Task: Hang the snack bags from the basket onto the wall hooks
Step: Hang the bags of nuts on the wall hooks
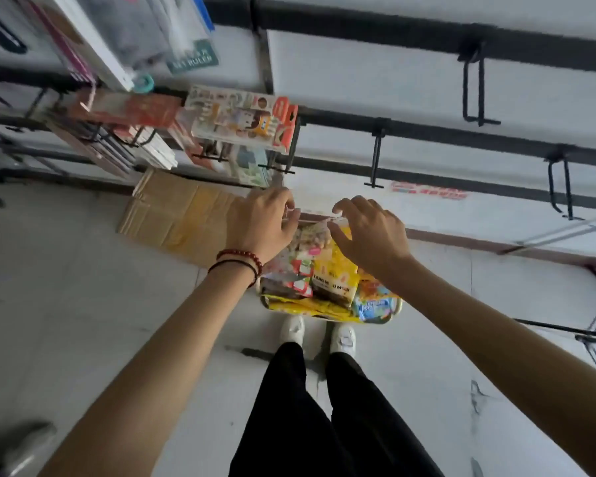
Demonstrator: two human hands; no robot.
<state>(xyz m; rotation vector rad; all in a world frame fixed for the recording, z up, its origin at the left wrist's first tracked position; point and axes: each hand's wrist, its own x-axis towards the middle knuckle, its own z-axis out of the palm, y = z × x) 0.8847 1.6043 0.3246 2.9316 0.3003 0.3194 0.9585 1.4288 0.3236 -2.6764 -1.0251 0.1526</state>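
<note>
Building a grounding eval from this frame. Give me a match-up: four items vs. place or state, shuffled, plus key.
Items:
1. clear snack bag
2. blue bag
3. cardboard box
4. double hook

Place or state:
a. bare, nothing hanging on it
b. pinched at its top edge by the left hand and the right hand
c. lying in the basket
d. on the floor, left of the basket

Pairs: 1-b, 2-c, 3-d, 4-a
</note>
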